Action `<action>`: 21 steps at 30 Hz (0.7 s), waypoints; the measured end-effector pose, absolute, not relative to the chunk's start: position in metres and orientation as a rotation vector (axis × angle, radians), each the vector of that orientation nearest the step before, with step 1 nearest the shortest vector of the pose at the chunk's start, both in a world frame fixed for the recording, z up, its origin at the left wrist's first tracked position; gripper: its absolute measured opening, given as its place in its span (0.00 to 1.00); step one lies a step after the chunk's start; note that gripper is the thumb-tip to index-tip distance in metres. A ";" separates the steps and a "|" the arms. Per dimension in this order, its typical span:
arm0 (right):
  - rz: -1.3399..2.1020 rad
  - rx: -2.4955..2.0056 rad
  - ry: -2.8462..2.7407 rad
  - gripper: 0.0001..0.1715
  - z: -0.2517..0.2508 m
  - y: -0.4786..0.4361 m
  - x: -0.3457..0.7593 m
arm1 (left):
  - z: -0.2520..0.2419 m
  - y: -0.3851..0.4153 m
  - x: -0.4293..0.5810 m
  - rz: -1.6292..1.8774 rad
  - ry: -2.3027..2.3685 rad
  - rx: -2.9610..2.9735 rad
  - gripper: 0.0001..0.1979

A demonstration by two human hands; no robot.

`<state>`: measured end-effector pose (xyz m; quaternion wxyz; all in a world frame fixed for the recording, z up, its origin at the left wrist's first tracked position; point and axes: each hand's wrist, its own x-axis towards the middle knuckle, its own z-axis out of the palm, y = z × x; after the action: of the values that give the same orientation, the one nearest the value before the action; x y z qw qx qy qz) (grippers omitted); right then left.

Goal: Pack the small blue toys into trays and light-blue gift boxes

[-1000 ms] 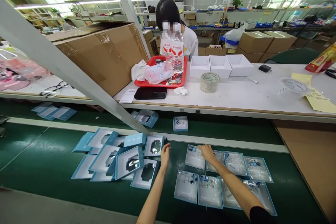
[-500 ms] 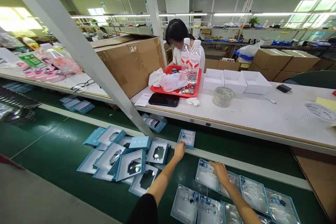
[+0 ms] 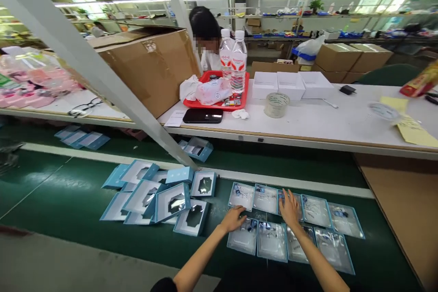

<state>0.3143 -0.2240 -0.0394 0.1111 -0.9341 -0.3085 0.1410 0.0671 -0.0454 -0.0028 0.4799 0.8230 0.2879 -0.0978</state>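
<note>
Two rows of shallow blue-edged boxes with clear plastic inserts lie on the green surface in front of me; small blue and whitish parts show inside. My left hand [image 3: 234, 219] lies at the left end, between the leftmost back-row box [image 3: 241, 195] and the leftmost front-row box [image 3: 242, 239]. Its fingers are stretched out and loosely bent, with nothing gripped. Over a middle back-row box [image 3: 296, 207], my right hand [image 3: 289, 207] rests with fingers spread, covering part of it. To the left is a heap of blue box frames [image 3: 173, 203] with cut-out windows.
A white rail [image 3: 294, 182] runs behind the boxes. Above it, the white table [image 3: 308, 121] bears a red tray [image 3: 242, 100] with two bottles, a phone [image 3: 203, 116], a tape roll [image 3: 277, 105] and white boxes [image 3: 265, 86]. A slanted metal post [image 3: 102, 77] crosses the left side. A person sits opposite.
My left hand has brought the single box from beyond the rail to the left end of the back row and let go. My right hand has moved onto a back-row box. The view has shifted.
</note>
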 end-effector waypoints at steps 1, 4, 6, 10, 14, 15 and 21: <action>0.430 -2.768 -0.838 0.35 -0.038 -0.236 0.313 | -0.001 -0.046 0.071 -0.261 0.690 2.060 0.21; 0.612 -2.788 -0.796 0.36 -0.029 -0.263 0.305 | 0.004 -0.047 0.083 -0.266 0.676 2.250 0.25; 0.749 -2.735 -0.886 0.31 -0.020 -0.267 0.296 | 0.005 -0.052 0.094 -0.269 0.658 2.353 0.30; 0.789 -2.640 -0.938 0.26 0.002 -0.261 0.276 | 0.000 -0.072 0.109 -0.398 0.649 2.363 0.33; 0.508 -2.559 -0.727 0.24 0.023 -0.296 0.247 | -0.007 -0.086 0.108 -0.511 0.635 2.442 0.28; 0.429 -2.547 -0.626 0.23 0.028 -0.316 0.236 | -0.007 -0.086 0.107 -0.542 0.630 2.451 0.27; -0.202 -2.609 0.250 0.20 0.096 -0.498 0.145 | -0.001 -0.093 0.119 -0.407 0.538 2.609 0.30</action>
<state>0.1448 -0.4976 0.0963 0.2537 -0.9600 0.0918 -0.0744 0.1193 -0.0925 -0.0011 0.2216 0.9441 0.1945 -0.1471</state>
